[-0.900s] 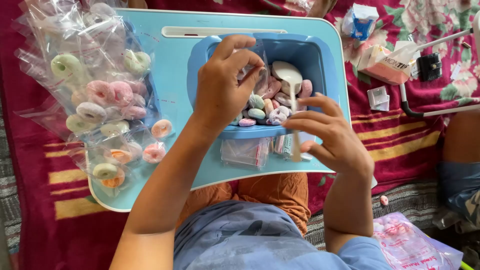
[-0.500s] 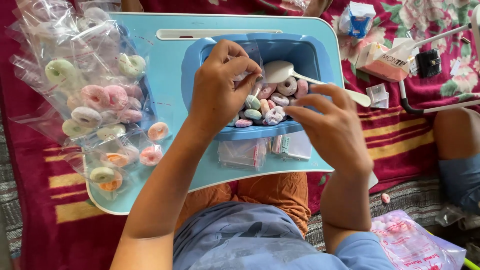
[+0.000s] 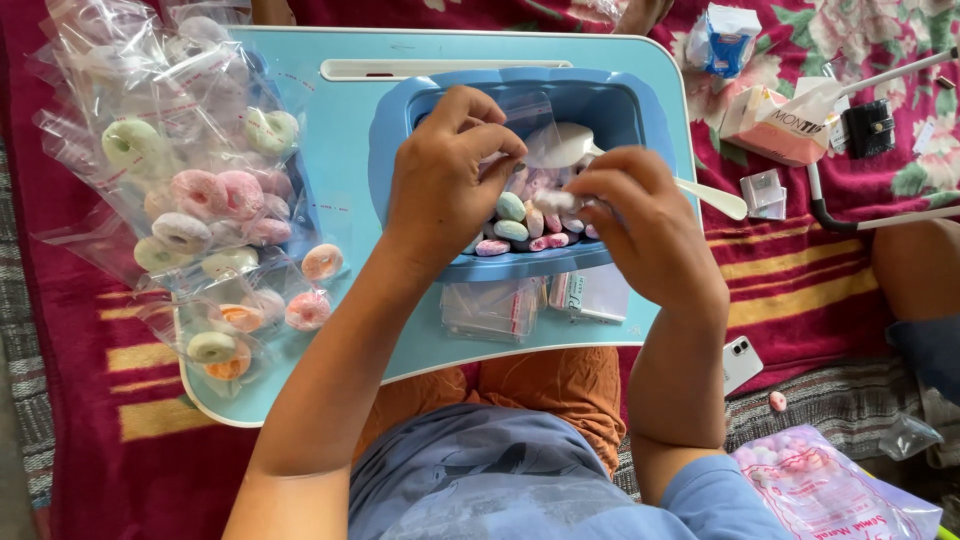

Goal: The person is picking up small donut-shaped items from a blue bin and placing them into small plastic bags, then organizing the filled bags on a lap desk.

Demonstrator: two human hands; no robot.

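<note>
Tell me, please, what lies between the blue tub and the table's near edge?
In the head view, small stacks of empty clear bags lie on the table, before the blue tub.

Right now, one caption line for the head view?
Left hand holds a clear bag open as right hand spoons pastel candies from a blue tub.

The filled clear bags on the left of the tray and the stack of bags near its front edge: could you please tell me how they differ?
The filled clear bags hold pastel ring sweets and lie in a loose, puffy heap; the stacked bags look empty and lie flat. The filled clear bags spill over the tray edge, while the stacked bags sit wholly on it, before the blue tub. Both are small and transparent.
</note>
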